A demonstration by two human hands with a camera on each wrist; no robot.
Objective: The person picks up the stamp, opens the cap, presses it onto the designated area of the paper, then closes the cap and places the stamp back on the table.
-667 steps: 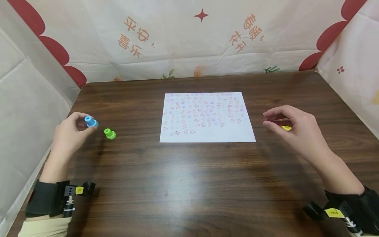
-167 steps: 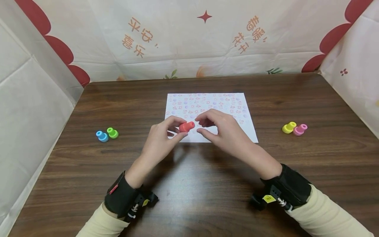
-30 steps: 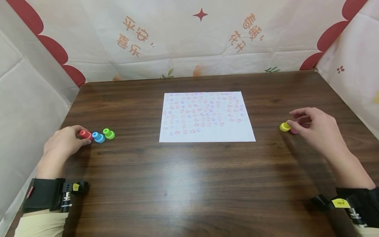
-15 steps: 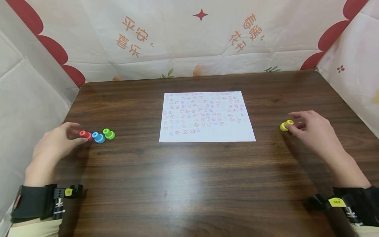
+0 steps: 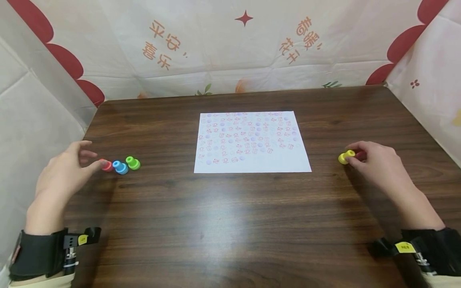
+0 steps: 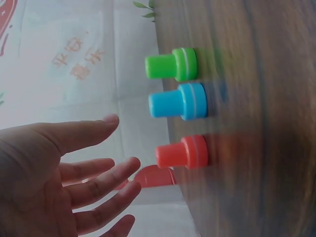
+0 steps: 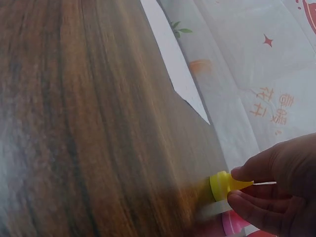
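Observation:
My left hand [image 5: 66, 174] is held off to the left, fingers loosely spread and holding nothing. Just past its fingertips stands a red stamp [image 6: 182, 153], part of it behind the thumb in the head view. A blue stamp [image 5: 120, 167] and a green stamp [image 5: 133, 163] stand beside it in a row. On the right, my right hand [image 5: 379, 164] pinches the handle of a yellow stamp [image 7: 222, 185] between thumb and fingers. A pink stamp [image 7: 235, 223] shows close by in the right wrist view; the hand hides it from the head view.
A white sheet of paper [image 5: 252, 165] printed with rows of small red and purple marks lies on the dark wooden table [image 5: 216, 224], between the hands. A patterned white cloth [image 5: 223, 48] hangs behind the table and along its sides.
The left hand has let go of the red stamp and drawn back left, its fingers opening. The right hand has shifted slightly left and taken hold of the yellow stamp.

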